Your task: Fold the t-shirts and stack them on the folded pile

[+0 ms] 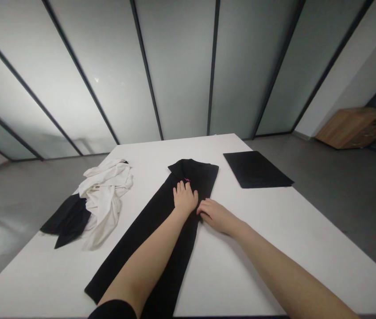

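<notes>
Atop white table (257, 230), before frosted glass wall (174, 66).

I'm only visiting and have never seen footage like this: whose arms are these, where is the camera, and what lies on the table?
No machine here: the arms belong to a person wearing a camera on the head, so the one picture looks forward and down. The left hand lies flat on a long black folded garment stretched along the white table. The right hand touches that garment's edge; whether it grips the cloth is unclear. To the left lies a crumpled white cloth partly over another black cloth. At the far right rests a flat black folded square of fabric.
</notes>
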Action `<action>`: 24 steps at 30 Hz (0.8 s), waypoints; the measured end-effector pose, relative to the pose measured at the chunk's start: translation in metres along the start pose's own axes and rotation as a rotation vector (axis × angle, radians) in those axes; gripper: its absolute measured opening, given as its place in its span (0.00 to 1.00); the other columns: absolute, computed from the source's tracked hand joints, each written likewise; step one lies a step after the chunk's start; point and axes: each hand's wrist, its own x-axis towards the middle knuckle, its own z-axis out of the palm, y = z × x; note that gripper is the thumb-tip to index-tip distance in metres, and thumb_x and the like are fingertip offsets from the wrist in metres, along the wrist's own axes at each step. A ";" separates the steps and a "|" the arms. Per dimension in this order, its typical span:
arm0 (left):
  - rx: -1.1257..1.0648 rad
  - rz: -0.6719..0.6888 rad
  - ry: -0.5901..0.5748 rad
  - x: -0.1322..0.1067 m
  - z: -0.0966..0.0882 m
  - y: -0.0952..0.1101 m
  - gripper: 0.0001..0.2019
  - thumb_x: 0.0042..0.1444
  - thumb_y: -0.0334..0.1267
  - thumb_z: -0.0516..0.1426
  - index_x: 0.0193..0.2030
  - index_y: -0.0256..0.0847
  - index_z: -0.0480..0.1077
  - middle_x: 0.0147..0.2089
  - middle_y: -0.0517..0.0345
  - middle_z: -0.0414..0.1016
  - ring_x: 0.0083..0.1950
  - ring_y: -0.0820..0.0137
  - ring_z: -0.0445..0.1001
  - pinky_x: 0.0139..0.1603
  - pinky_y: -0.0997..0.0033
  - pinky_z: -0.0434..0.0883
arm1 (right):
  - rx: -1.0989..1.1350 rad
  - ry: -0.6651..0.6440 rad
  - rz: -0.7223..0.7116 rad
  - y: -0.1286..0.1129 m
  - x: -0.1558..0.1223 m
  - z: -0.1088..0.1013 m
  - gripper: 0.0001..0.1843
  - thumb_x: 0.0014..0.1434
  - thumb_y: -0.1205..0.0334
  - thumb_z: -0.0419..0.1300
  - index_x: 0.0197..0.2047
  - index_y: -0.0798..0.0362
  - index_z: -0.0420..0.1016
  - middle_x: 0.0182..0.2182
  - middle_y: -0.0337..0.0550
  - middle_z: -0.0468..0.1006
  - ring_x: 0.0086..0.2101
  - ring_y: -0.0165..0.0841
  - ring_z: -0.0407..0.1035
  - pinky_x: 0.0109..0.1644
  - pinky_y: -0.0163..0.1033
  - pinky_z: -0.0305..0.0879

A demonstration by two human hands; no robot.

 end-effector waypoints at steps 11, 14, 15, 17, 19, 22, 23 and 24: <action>-0.076 0.383 -0.073 -0.090 -0.008 -0.011 0.21 0.74 0.40 0.50 0.69 0.39 0.66 0.76 0.41 0.66 0.79 0.55 0.61 0.77 0.44 0.61 | 0.305 -0.385 -0.140 -0.060 -0.025 -0.014 0.17 0.55 0.74 0.63 0.41 0.45 0.88 0.34 0.38 0.87 0.34 0.35 0.78 0.42 0.37 0.69; -0.243 0.359 -0.091 -0.096 -0.018 -0.015 0.20 0.75 0.37 0.47 0.69 0.41 0.65 0.72 0.45 0.73 0.74 0.59 0.69 0.73 0.50 0.68 | 0.399 -0.505 -0.100 -0.069 -0.028 -0.012 0.15 0.57 0.71 0.64 0.40 0.45 0.89 0.32 0.35 0.87 0.30 0.32 0.77 0.37 0.34 0.67; -0.315 0.323 -0.106 -0.092 -0.022 -0.017 0.20 0.75 0.36 0.45 0.68 0.42 0.65 0.69 0.47 0.76 0.71 0.61 0.73 0.71 0.53 0.71 | 0.425 -0.516 -0.076 -0.068 -0.028 -0.011 0.13 0.58 0.69 0.64 0.39 0.45 0.89 0.31 0.35 0.87 0.28 0.31 0.77 0.35 0.33 0.67; -0.460 0.246 -0.148 -0.077 -0.029 -0.024 0.20 0.75 0.34 0.43 0.67 0.45 0.66 0.62 0.51 0.82 0.64 0.64 0.79 0.65 0.57 0.76 | 0.467 -0.490 -0.028 -0.064 -0.025 -0.010 0.10 0.60 0.66 0.64 0.38 0.46 0.89 0.30 0.35 0.86 0.27 0.30 0.75 0.33 0.33 0.66; -0.579 0.207 -0.187 -0.059 -0.032 -0.032 0.19 0.76 0.34 0.42 0.65 0.46 0.67 0.54 0.54 0.85 0.58 0.65 0.82 0.62 0.58 0.77 | 0.495 -0.420 0.018 -0.055 -0.021 -0.010 0.10 0.62 0.65 0.63 0.37 0.48 0.88 0.29 0.36 0.85 0.27 0.31 0.75 0.33 0.33 0.66; -0.580 0.188 -0.149 -0.043 -0.031 -0.042 0.19 0.75 0.32 0.42 0.62 0.44 0.70 0.49 0.55 0.86 0.51 0.65 0.84 0.59 0.58 0.78 | 0.525 -0.253 0.131 -0.040 -0.015 -0.012 0.10 0.65 0.62 0.62 0.38 0.50 0.86 0.28 0.38 0.84 0.28 0.33 0.75 0.33 0.35 0.66; -0.516 0.184 -0.115 -0.041 -0.030 -0.043 0.19 0.74 0.31 0.43 0.61 0.43 0.71 0.50 0.54 0.86 0.52 0.64 0.83 0.60 0.57 0.77 | 0.528 -0.176 0.176 -0.037 -0.013 -0.013 0.10 0.66 0.60 0.61 0.38 0.50 0.86 0.28 0.38 0.84 0.29 0.33 0.76 0.34 0.36 0.67; -0.429 0.181 -0.081 -0.041 -0.029 -0.043 0.19 0.73 0.30 0.44 0.60 0.42 0.73 0.52 0.52 0.85 0.55 0.62 0.81 0.62 0.55 0.76 | 0.530 -0.089 0.221 -0.035 -0.011 -0.013 0.11 0.67 0.58 0.61 0.39 0.50 0.85 0.28 0.39 0.83 0.30 0.34 0.76 0.35 0.36 0.68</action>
